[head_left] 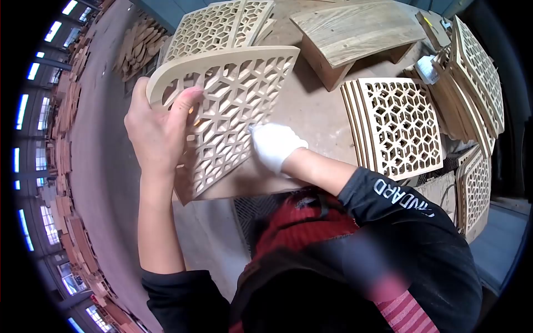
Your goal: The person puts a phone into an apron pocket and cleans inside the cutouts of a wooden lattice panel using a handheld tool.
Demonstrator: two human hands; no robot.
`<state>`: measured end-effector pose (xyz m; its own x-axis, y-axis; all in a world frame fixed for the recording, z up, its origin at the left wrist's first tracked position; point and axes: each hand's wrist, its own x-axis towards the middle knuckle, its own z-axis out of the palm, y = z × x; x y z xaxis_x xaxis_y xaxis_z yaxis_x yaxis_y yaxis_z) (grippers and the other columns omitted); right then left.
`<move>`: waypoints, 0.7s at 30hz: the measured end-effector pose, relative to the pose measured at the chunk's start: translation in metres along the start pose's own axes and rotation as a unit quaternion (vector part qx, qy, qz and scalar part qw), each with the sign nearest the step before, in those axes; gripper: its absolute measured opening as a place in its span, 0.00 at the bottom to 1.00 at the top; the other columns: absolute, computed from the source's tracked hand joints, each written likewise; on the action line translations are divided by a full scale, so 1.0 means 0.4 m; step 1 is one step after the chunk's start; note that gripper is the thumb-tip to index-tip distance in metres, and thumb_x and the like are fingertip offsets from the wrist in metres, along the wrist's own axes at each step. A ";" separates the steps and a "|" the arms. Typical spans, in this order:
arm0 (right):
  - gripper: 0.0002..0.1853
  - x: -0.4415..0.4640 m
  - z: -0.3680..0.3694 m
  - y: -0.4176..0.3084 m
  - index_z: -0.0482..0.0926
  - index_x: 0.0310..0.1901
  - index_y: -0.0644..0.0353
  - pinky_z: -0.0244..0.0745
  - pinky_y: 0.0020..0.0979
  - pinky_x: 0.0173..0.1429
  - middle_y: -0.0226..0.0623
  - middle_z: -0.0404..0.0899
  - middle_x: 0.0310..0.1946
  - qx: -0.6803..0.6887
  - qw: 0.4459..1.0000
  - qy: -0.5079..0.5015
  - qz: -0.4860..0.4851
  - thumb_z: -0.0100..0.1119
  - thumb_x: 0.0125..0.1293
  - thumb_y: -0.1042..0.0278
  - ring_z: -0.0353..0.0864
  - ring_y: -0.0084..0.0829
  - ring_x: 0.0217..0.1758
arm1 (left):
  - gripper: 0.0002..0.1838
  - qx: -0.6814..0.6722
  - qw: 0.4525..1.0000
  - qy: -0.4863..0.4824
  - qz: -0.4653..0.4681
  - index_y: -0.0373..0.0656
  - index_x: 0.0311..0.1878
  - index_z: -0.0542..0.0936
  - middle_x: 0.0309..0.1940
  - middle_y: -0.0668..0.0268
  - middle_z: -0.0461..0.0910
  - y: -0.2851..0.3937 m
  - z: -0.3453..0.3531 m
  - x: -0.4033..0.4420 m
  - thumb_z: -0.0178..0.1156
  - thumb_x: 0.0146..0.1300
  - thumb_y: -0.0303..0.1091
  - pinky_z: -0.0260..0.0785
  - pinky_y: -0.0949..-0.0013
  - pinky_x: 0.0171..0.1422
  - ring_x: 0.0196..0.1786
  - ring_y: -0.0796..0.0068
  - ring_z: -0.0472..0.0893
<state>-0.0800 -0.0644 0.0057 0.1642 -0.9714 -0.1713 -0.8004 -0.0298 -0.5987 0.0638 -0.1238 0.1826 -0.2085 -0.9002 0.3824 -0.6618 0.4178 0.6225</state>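
Note:
A pale wooden lattice panel (233, 56) with a curved top edge stands tilted over the work table. My bare left hand (158, 130) grips its left side, the thumb on the near face and the other fingers behind the rim. My right hand (277, 147), in a white glove, is closed against the lattice near the panel's lower right edge. A small bluish tip shows at the glove's fingertips; what it belongs to is hidden. A bit of something yellow shows through the holes by my left thumb.
Lattice panels (402, 125) stand stacked right of my right hand. Behind them is a low wooden stand (355, 33). More panels lean at the far right (480, 72), and others (208, 28) lie behind the held one. Wood scraps (139, 47) lie on the floor at the left.

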 end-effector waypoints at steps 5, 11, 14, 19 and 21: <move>0.23 -0.069 -0.011 0.007 0.71 0.65 0.63 0.80 0.47 0.44 0.55 0.83 0.38 -0.011 1.000 -0.013 -0.025 0.42 0.70 0.71 0.84 0.53 0.39 | 0.21 0.012 0.999 0.015 0.035 0.35 0.41 0.78 0.32 0.56 0.87 -0.002 0.006 -0.015 0.76 0.54 0.39 0.77 0.68 0.40 0.35 0.70 0.87; 0.15 -0.029 0.001 0.013 0.77 0.53 0.65 0.79 0.48 0.47 0.54 0.83 0.39 0.035 0.998 0.044 -0.026 0.45 0.69 0.70 0.83 0.55 0.41 | 0.21 0.049 0.998 0.004 0.041 0.35 0.41 0.78 0.31 0.56 0.87 0.014 0.009 -0.013 0.75 0.55 0.40 0.77 0.68 0.40 0.34 0.70 0.87; 0.35 -0.148 -0.026 0.033 0.55 0.76 0.55 0.79 0.48 0.44 0.54 0.82 0.33 -0.012 0.999 -0.044 -0.019 0.48 0.66 0.74 0.84 0.53 0.36 | 0.21 0.034 0.997 0.023 0.068 0.35 0.40 0.77 0.31 0.57 0.87 0.020 0.010 -0.027 0.76 0.55 0.40 0.76 0.69 0.40 0.34 0.71 0.87; 0.20 -0.195 -0.050 0.081 0.72 0.59 0.60 0.79 0.48 0.44 0.55 0.83 0.32 0.014 0.991 -0.128 0.027 0.50 0.66 0.72 0.84 0.55 0.35 | 0.21 0.022 0.997 0.006 0.070 0.35 0.40 0.77 0.31 0.59 0.87 0.007 0.004 -0.029 0.76 0.56 0.39 0.76 0.70 0.39 0.33 0.74 0.86; 0.11 -0.208 -0.101 0.061 0.82 0.40 0.66 0.80 0.45 0.47 0.57 0.84 0.38 0.073 0.991 -0.091 0.070 0.50 0.66 0.72 0.85 0.53 0.41 | 0.21 0.025 0.997 0.002 0.073 0.35 0.41 0.77 0.31 0.61 0.87 0.007 0.002 -0.035 0.76 0.56 0.40 0.76 0.70 0.39 0.33 0.75 0.85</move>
<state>-0.1363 0.0061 0.0370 0.1692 -0.9047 -0.3910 -0.7328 0.1498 -0.6637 0.0642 -0.1101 0.1783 -0.3025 -0.8303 0.4681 -0.6603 0.5367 0.5252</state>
